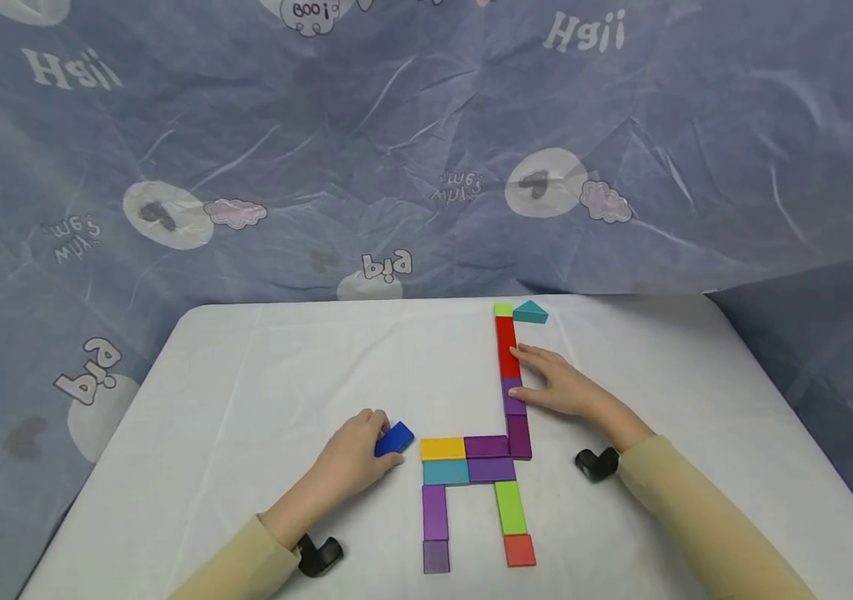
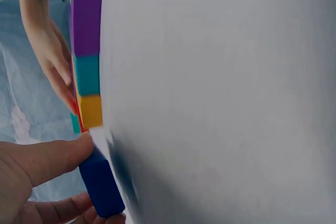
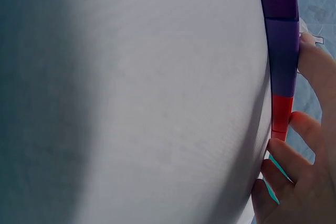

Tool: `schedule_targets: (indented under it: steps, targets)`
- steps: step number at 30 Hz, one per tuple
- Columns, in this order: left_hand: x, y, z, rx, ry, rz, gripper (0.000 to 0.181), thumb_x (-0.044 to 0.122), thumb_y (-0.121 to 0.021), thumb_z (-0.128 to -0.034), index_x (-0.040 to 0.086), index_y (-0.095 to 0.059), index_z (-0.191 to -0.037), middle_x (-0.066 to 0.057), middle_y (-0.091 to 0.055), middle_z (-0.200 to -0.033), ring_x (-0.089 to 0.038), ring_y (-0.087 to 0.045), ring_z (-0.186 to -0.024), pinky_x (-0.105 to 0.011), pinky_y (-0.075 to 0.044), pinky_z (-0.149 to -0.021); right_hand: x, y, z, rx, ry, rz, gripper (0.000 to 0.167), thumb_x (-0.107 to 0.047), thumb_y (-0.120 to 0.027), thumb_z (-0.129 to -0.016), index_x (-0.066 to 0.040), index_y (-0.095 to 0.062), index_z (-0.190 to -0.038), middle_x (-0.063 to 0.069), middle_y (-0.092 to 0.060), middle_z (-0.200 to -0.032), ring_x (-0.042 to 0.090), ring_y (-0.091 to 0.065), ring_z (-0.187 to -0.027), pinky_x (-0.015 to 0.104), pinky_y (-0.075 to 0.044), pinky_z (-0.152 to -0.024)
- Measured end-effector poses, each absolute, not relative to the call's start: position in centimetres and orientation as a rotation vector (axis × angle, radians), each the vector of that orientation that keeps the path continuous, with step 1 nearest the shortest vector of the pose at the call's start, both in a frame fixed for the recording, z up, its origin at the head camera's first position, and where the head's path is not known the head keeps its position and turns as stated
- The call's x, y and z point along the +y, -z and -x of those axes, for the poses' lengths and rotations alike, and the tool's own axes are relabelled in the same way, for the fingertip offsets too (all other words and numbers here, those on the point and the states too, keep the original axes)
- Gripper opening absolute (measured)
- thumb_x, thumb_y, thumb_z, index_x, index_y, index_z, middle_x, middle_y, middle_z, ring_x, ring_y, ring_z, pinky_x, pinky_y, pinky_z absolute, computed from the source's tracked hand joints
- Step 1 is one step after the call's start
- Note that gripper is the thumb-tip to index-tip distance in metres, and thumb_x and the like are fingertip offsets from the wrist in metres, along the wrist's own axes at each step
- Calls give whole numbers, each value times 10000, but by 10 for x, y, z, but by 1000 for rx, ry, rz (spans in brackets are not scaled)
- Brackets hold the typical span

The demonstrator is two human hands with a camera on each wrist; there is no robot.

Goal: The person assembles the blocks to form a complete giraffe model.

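Note:
My left hand [image 1: 354,450] pinches a blue block [image 1: 394,439] between thumb and fingers, just left of the block figure; the left wrist view shows that blue block [image 2: 102,184] tilted. My right hand [image 1: 557,385] rests at the tall column, its fingertips on the red block [image 1: 507,347] and its thumb on the purple block [image 1: 514,397]. Under that stands a dark purple block [image 1: 519,437]. The figure's body has a yellow block [image 1: 443,449], a teal block [image 1: 445,472] and two purple ones. In the right wrist view the fingers [image 3: 286,158] lie spread along the column.
A light green block [image 1: 504,309] tops the column, with a teal triangular block [image 1: 530,312] beside it. Two legs run toward me: purple blocks [image 1: 435,512] left, a green block [image 1: 512,508] and an orange-red block [image 1: 520,551] right. All lie on a white table [image 1: 283,375].

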State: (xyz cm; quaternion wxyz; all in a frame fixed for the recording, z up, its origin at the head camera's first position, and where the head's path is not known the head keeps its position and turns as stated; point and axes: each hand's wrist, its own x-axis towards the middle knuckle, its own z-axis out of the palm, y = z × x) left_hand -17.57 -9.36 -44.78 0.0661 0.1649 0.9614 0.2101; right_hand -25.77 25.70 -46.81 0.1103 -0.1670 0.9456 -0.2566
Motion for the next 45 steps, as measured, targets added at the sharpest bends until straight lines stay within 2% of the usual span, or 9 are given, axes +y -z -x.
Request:
schedule_targets:
  steps: [6,20,27,37,45]
  targets:
    - [-92,448,161,2884,-591,-572,327,241,-806,-820,74,-586,-995,-11,-527,-841,-137,-458,-739,-275,-425,-657,258,471,260,2779,757,493,825,-469,-678,-891,-101,-328,-1541,199,-266,-1602,432,-242,-1455,654,-270,-1128]
    - [-93,449,155,2878,-614,-579,338,220,-846,-770,103,-629,-1001,-1,-565,-869,-121,-486,-774,-287,-463,-685,255,468,257,2778,757,498,825,-460,-672,-898,-88,-317,-1543,209,-255,-1604,438,-232,-1456,656,-257,-1132]
    - [-94,450,156,2888,-632,-600,328,224,-858,-753,98,-634,-958,6,-549,-817,-111,-464,-727,-254,-417,-643,255,466,256,2771,777,505,822,-439,-680,-899,-76,-317,-1541,205,-250,-1607,438,-234,-1456,649,-245,-1142]
    - [-96,451,155,2846,-637,-597,384,289,-849,-765,85,-641,-1015,-2,-566,-862,-112,-483,-752,-269,-446,-668,253,466,254,2770,780,502,812,-423,-684,-898,-75,-325,-1537,202,-252,-1608,437,-233,-1457,651,-240,-1144]
    - [-100,449,158,2811,-666,-567,419,406,-759,-846,89,-650,-1097,-11,-596,-918,-116,-513,-795,-315,-491,-725,251,466,256,2776,761,503,816,-439,-674,-900,-82,-318,-1541,206,-252,-1606,439,-238,-1453,650,-251,-1139]
